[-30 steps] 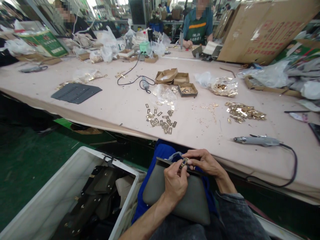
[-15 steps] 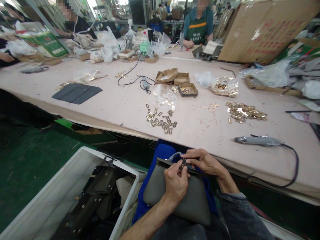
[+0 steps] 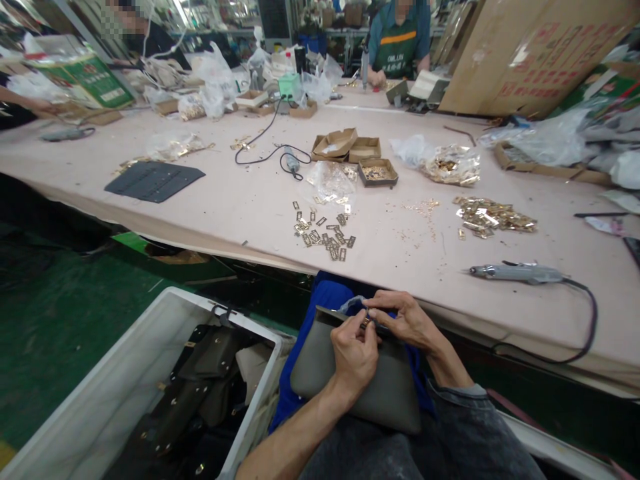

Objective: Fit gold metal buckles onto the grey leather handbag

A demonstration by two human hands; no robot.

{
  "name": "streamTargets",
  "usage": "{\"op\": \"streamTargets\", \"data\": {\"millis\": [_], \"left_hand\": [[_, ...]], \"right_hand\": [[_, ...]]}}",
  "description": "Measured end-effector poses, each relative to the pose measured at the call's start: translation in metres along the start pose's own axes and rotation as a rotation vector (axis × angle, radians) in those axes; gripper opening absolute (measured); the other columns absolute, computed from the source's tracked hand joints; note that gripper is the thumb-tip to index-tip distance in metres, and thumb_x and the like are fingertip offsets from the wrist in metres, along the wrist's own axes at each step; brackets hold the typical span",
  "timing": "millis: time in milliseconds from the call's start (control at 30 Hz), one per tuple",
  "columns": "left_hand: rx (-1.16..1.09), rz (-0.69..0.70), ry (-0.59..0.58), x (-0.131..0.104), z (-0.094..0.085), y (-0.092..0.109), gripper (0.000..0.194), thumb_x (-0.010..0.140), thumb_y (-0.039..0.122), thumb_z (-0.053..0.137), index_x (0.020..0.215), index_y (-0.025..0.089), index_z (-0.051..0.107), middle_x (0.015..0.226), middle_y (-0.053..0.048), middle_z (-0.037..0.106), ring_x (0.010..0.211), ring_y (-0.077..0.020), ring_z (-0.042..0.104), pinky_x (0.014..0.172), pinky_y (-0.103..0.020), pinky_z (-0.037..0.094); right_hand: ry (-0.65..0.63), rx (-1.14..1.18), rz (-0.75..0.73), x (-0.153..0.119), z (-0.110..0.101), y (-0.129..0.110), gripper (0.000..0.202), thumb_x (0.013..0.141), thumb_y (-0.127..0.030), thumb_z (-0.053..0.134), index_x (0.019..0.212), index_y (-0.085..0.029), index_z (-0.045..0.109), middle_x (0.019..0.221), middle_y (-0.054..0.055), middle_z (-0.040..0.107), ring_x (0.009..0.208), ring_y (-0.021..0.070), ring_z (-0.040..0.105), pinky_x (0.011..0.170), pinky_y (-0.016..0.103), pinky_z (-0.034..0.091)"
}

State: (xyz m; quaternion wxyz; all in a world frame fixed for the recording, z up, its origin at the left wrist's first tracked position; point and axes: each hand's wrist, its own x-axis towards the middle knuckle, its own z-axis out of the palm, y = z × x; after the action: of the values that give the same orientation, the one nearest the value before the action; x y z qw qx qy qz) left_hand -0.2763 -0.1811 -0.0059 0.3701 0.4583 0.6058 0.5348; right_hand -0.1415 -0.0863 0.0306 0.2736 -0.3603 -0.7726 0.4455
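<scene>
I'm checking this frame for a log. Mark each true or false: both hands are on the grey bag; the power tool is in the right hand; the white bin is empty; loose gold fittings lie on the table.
1. Both hands are on the grey bag. True: the left hand and right hand meet at its top edge, pinching a small metal fitting.
2. The power tool is in the right hand. False: it lies on the table.
3. The white bin is empty. False: it holds dark bags.
4. Loose gold fittings lie on the table. True.
</scene>
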Motion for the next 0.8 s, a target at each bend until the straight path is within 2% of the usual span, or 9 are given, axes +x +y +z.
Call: {"op": "streamTargets", "data": {"millis": [133,267,433,600,800], "left_hand": [[-0.112,-0.070,-0.018,0.001,-0.002,0.000,0.032,0.095,0.032,0.065,0.120,0.014,0.074,0.087,-0.010,0.075,0.062,-0.0203,0.072,0.056,-0.026,0.060],[-0.350,-0.207,-0.160,0.008,-0.009,0.001,0.038,0.097,0.036,0.063,0.120,0.008,0.074,0.073,-0.009,0.074,0.056,-0.0181,0.071,0.057,-0.027,0.062],[-0.504,-0.334,-0.158,0.017,-0.015,0.003,0.041,0.085,0.038,0.077,0.104,0.002,0.078,0.081,-0.015,0.075,0.056,-0.0190,0.073,0.052,-0.024,0.061],[-0.556,-0.414,-0.130,0.019,-0.016,0.006,0.045,0.074,0.040,0.086,0.095,0.001,0.078,0.080,-0.017,0.075,0.055,-0.0198,0.072,0.048,-0.022,0.059],[-0.496,-0.443,-0.167,0.021,-0.016,0.008,0.048,0.074,0.048,0.085,0.087,0.002,0.077,0.077,-0.017,0.075,0.052,-0.0202,0.071,0.044,-0.021,0.057]], "right_hand": [[0.028,0.067,0.017,-0.002,0.002,-0.001,0.029,0.093,-0.040,0.067,0.103,-0.016,0.080,0.078,0.005,0.066,0.070,0.0166,0.060,0.064,0.028,0.045],[0.000,0.099,0.026,-0.003,-0.001,0.000,0.028,0.094,-0.040,0.068,0.102,-0.017,0.080,0.080,0.005,0.067,0.072,0.0168,0.061,0.067,0.028,0.047],[-0.047,0.217,0.010,-0.003,-0.002,0.003,0.029,0.093,-0.041,0.070,0.102,-0.016,0.080,0.081,0.005,0.066,0.075,0.0170,0.061,0.068,0.028,0.047],[-0.090,0.285,0.020,-0.002,-0.001,0.009,0.028,0.092,-0.040,0.072,0.104,-0.016,0.080,0.083,0.006,0.067,0.077,0.0169,0.061,0.069,0.027,0.046],[-0.149,0.340,0.045,0.002,-0.003,0.010,0.025,0.091,-0.037,0.073,0.105,-0.017,0.080,0.084,0.004,0.064,0.076,0.0151,0.058,0.068,0.025,0.044]]}}
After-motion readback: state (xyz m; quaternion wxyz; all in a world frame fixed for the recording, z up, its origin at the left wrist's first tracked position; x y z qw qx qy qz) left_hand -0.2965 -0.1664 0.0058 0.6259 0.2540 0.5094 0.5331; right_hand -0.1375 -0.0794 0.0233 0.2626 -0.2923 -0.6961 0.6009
